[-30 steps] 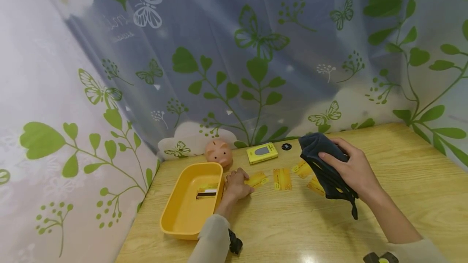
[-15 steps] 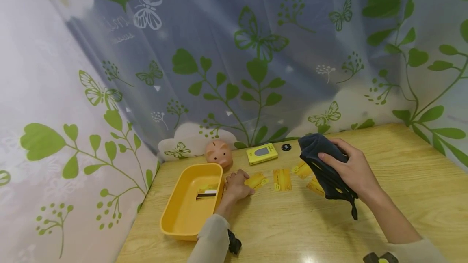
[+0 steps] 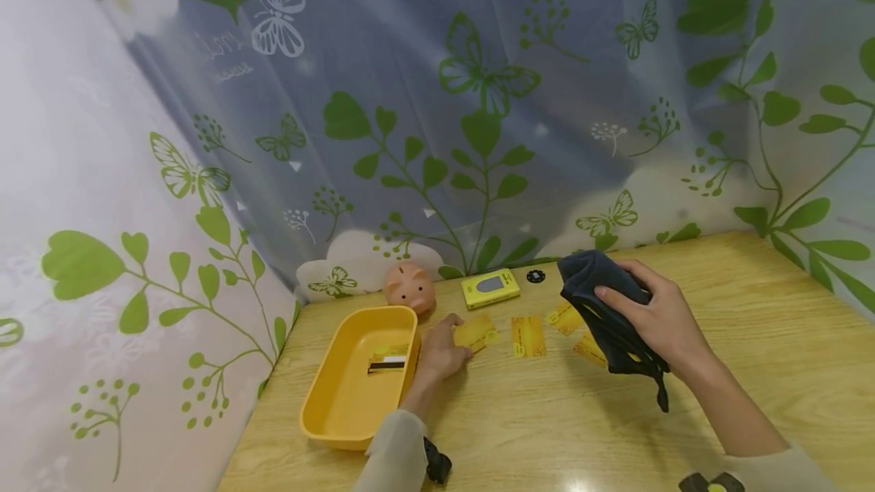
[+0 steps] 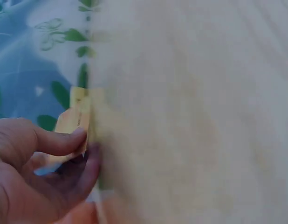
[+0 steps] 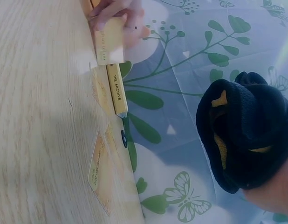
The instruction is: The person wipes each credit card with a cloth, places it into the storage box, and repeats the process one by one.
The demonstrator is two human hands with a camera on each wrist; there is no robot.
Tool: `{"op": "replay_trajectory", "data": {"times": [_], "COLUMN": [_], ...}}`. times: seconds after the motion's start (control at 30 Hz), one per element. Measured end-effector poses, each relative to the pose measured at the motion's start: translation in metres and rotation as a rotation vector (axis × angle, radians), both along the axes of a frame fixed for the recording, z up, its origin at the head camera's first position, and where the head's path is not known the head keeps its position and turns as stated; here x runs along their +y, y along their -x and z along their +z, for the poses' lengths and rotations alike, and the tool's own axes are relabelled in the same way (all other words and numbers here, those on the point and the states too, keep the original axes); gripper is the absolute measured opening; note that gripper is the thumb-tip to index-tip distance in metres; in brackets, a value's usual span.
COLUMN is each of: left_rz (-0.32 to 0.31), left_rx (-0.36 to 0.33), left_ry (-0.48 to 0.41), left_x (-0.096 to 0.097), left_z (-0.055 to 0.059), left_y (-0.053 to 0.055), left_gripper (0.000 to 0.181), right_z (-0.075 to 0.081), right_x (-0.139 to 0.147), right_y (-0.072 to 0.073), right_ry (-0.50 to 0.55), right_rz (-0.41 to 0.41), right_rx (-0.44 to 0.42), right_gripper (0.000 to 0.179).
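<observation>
My left hand (image 3: pixel 440 354) pinches a yellow-gold card (image 3: pixel 476 332) between thumb and fingers, just right of the yellow tray. In the left wrist view the card (image 4: pixel 72 122) is tilted up on edge under the thumb. On the right, my right hand (image 3: pixel 666 319) grips a dark blue cloth drawstring pouch (image 3: pixel 593 278) above the table, its cords dangling. The pouch mouth faces the right wrist view, where small yellowish patches (image 5: pixel 221 148) show among the folds. More yellow cards lie flat between the hands, one card (image 3: pixel 529 336) upright in the middle and two partly behind the pouch.
A yellow plastic tray (image 3: pixel 321 393) on the left contains a striped card or strip (image 3: pixel 386 363). Behind it sit a pink piggy bank (image 3: pixel 410 288), a yellow box (image 3: pixel 491 289) and a small black disc (image 3: pixel 536 276). A printed curtain (image 3: pixel 410 127) hangs along the table's back edge.
Between half a second ago and now, my left hand has lifted the leftmost card slightly off the table in a pinch. The right hand and pouch have stayed in place.
</observation>
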State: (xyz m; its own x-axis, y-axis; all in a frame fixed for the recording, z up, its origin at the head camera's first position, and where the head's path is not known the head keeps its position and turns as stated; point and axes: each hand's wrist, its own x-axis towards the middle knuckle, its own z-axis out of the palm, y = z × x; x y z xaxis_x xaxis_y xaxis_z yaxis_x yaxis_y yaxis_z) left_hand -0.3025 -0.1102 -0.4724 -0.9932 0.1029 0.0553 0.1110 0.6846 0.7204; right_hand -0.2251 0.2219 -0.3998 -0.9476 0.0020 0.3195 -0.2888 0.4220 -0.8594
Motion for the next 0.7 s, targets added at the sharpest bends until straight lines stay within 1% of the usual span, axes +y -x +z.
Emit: {"op": "replay_trajectory", "data": {"times": [0.07, 0.13, 0.17, 0.27, 0.37, 0.43, 0.57, 0.7], "left_rz": [-0.022, -0.049, -0.067, -0.123, -0.161, -0.174, -0.177, -0.171], "left_rx": [-0.013, -0.054, -0.065, -0.069, -0.060, -0.057, -0.055, -0.060], "left_ry": [-0.155, -0.337, -0.409, -0.553, -0.651, -0.692, -0.734, -0.756], "left_x": [0.000, 0.001, 0.002, 0.007, 0.012, 0.015, 0.018, 0.021], "left_z": [0.005, 0.012, 0.016, 0.029, 0.040, 0.047, 0.058, 0.066], "left_y": [-0.003, -0.007, -0.009, -0.016, -0.024, -0.029, -0.039, -0.048], "left_gripper": [0.046, 0.051, 0.053, 0.052, 0.048, 0.048, 0.052, 0.053], "right_z": [0.001, 0.002, 0.002, 0.004, 0.005, 0.006, 0.010, 0.015], "right_x": [0.000, -0.001, -0.001, -0.002, -0.004, -0.006, -0.012, -0.021], "right_y": [0.000, -0.001, -0.001, -0.003, -0.005, -0.007, -0.009, -0.010], "right_ry": [0.001, 0.005, 0.005, 0.005, -0.003, -0.006, -0.004, 0.022], "right_rz": [0.002, 0.005, 0.007, 0.007, 0.009, 0.014, 0.032, 0.069], "right_rx": [-0.002, -0.004, -0.005, -0.003, 0.005, 0.009, 0.017, 0.036], "right_gripper": [0.054, 0.054, 0.054, 0.054, 0.053, 0.052, 0.051, 0.050]}}
